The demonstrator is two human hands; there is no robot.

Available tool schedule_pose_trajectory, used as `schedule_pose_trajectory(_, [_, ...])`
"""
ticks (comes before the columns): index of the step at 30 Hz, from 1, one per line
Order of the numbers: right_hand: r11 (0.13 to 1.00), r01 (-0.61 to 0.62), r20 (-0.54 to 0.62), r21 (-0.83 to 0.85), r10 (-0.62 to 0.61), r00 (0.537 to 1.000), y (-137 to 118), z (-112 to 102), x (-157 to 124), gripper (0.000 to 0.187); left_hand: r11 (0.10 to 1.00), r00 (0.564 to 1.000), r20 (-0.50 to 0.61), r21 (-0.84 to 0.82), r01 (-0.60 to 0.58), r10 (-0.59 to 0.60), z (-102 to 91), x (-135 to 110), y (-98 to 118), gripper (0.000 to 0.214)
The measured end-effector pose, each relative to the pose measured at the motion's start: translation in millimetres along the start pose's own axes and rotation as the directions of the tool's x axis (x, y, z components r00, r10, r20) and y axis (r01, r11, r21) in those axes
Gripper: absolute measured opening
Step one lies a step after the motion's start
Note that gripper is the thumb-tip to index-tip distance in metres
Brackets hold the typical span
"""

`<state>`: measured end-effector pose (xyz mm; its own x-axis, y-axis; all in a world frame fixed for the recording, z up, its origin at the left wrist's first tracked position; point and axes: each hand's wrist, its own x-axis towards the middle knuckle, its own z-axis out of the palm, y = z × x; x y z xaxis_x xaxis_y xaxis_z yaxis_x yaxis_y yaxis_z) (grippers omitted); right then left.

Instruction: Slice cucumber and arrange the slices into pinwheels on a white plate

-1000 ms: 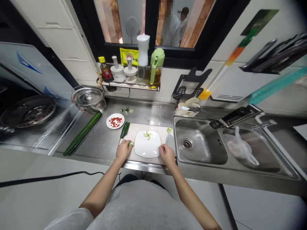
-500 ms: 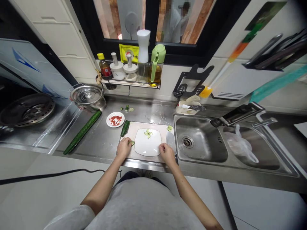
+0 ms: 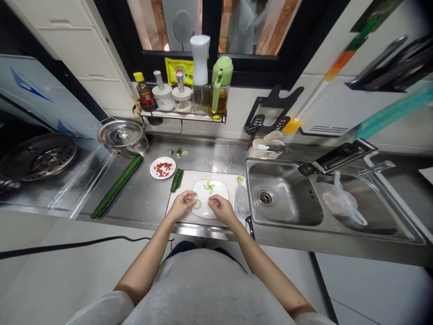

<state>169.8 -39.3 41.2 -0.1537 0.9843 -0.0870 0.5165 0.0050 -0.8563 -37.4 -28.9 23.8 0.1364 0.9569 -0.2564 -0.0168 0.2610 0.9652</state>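
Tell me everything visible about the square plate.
The plate is glossy white, ceramic-looking, with rounded corners and a dark rim. It lies flat on the cutting board. Curved green slices form a pinwheel near its far edge; a round slice shows over its left side. Left hand and right hand overlap it; contact unclear.

- Lighting moderate, fairly even over the plate (image 3: 204,212).
- Glare streaks on the steel counter (image 3: 145,194).
- Left burner (image 3: 39,158) dim.
- Wide-angle stretching toward edges; upper-right utensils (image 3: 402,58) soft.
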Motion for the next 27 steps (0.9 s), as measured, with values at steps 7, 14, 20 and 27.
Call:
schedule_pose_trajectory(7, [0.997,0.069,0.083,0.033,-0.072,0.994,-13,9,3,0.015,0.999,0.996,0.093,-0.035,-0.004,0.007,23.8,-5,17,0.045])
schedule_pose_trajectory(14, [0.993,0.056,-0.045,0.105,-0.052,0.998,-10,0,7,0.018,0.935,0.948,0.018,-0.158,0.318,-0.319,34.5,-8,20,0.051])
schedule_pose_trajectory(20, [0.99,0.089,-0.065,0.112,-0.082,0.995,-10,-3,9,0.019,0.849,0.903,0.114,-0.308,0.429,-0.415,40.2,-9,27,0.043])
schedule_pose_trajectory(27, [0.986,0.134,-0.048,0.098,-0.13,0.99,-12,-4,7,0.02,0.798,0.89,0.135,-0.398,0.452,-0.436,38.9,-6,33,0.038])
